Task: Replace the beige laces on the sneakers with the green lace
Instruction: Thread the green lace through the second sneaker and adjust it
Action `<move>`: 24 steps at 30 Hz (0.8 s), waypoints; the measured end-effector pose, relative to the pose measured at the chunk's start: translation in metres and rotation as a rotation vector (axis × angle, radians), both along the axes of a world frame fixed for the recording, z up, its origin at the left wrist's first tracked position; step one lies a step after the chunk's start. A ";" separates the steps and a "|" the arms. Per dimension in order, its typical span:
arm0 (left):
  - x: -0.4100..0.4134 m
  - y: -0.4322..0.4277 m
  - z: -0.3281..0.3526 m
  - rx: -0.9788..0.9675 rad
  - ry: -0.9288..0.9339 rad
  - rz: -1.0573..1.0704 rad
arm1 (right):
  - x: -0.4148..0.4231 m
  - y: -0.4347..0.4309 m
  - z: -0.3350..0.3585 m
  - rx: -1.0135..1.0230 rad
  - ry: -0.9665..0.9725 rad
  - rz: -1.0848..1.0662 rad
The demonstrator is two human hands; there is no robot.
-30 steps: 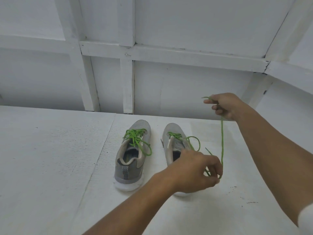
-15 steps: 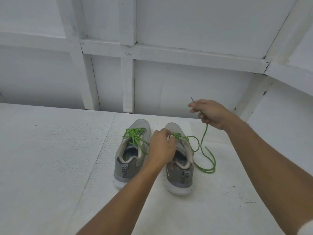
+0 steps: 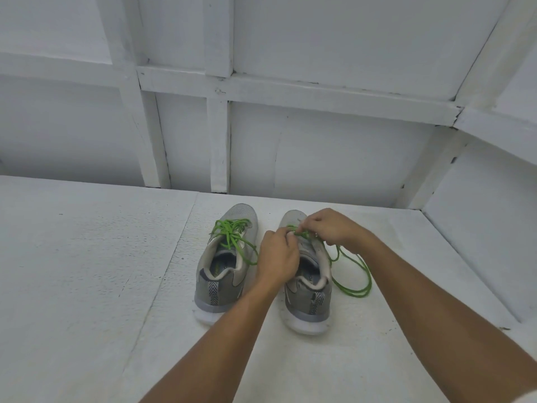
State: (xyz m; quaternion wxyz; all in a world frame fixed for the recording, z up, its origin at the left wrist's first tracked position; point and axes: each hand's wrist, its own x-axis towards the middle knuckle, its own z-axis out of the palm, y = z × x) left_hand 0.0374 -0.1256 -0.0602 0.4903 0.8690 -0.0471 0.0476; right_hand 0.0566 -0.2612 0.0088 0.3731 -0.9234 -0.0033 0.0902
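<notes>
Pinching green lace (image 3: pixel 304 235) atop right sneaker (image 3: pixel 308 303)

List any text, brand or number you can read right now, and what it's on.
Nothing reads clearly.
Green print on the left sneaker insole: too blurred to read.
Dark marks inside the right sneaker collar: too small to read.
The heel tabs: chevron pattern only, no lettering.
The table and wall: no text.
</notes>
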 end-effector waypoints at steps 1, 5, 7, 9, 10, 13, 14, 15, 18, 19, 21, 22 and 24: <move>0.000 0.000 0.000 -0.006 0.003 0.002 | -0.001 0.001 -0.001 -0.013 0.002 0.020; -0.002 0.002 0.001 -0.105 0.027 0.029 | 0.000 0.001 -0.004 -0.099 -0.033 0.085; -0.004 0.002 0.003 -0.181 0.072 0.041 | 0.001 0.002 -0.005 -0.159 -0.035 0.109; -0.006 0.002 0.004 -0.261 0.123 0.056 | 0.002 0.002 -0.007 -0.207 -0.035 0.128; -0.006 0.002 0.004 -0.285 0.138 0.067 | 0.002 0.002 -0.007 -0.230 -0.037 0.135; -0.006 0.003 0.003 -0.315 0.157 0.091 | 0.001 0.006 -0.007 -0.296 -0.030 0.148; -0.006 0.003 0.003 -0.324 0.160 0.097 | 0.001 0.008 -0.007 -0.315 -0.029 0.153; -0.005 0.003 0.003 -0.330 0.165 0.101 | 0.001 0.009 -0.007 -0.331 -0.027 0.155; -0.004 0.003 0.002 -0.342 0.177 0.105 | 0.001 0.012 -0.006 -0.351 -0.029 0.147; -0.004 0.003 0.003 -0.344 0.182 0.105 | 0.000 0.012 -0.006 -0.351 -0.028 0.143; -0.004 0.003 0.003 -0.348 0.182 0.105 | 0.001 0.013 -0.005 -0.361 -0.026 0.143; -0.004 0.003 0.002 -0.349 0.177 0.105 | 0.001 0.013 -0.005 -0.369 -0.025 0.144; -0.004 0.003 0.003 -0.343 0.168 0.104 | 0.001 0.013 -0.006 -0.378 -0.022 0.142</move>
